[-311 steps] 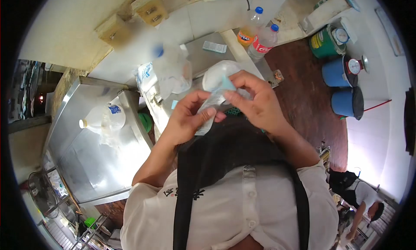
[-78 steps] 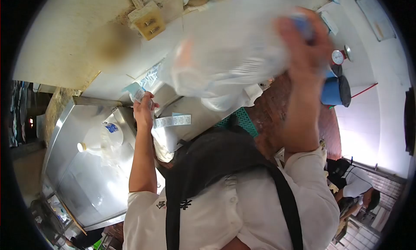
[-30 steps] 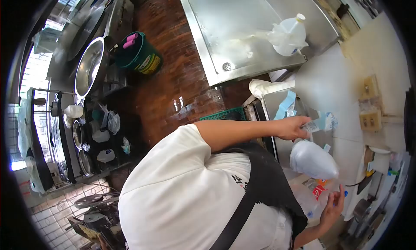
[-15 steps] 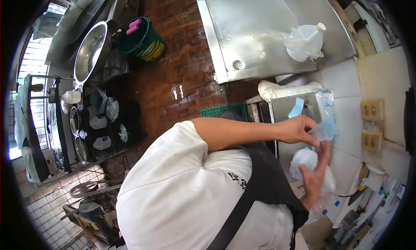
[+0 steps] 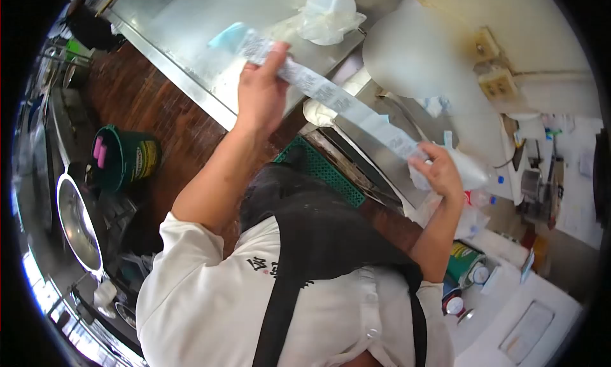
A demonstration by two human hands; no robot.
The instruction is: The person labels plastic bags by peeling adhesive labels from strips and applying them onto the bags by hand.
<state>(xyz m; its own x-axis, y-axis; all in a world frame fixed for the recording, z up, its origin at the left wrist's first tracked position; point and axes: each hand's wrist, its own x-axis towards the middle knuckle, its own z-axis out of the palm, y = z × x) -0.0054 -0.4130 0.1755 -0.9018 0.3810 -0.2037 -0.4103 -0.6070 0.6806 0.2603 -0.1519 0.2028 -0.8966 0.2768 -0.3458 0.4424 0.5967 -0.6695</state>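
Observation:
A long pale strip printed with grey blocks of text [image 5: 344, 104], much like a receipt, is stretched slantwise between my hands. My left hand [image 5: 262, 90] grips its upper end over the steel counter, where a light blue piece [image 5: 229, 36] sticks out past my fingers. Lower down on the right, my right hand [image 5: 439, 171] pinches the other end between thumb and fingers. Just behind that hand sits a white plastic bag [image 5: 471, 171]. Whether the blue piece is joined to the strip, I cannot tell.
A white jug [image 5: 331, 7] with plastic around it stands on the steel counter [image 5: 184, 17]. Bottles with blue caps [image 5: 484, 200] lie at right. On the floor are a green mat [image 5: 318, 170] and a green bucket [image 5: 137, 157]. A large metal pan [image 5: 77, 221] is at left.
My hands were close together at the right, by a clear plastic piece with blue on it. Now they are far apart with the strip drawn out between them. My view has turned too.

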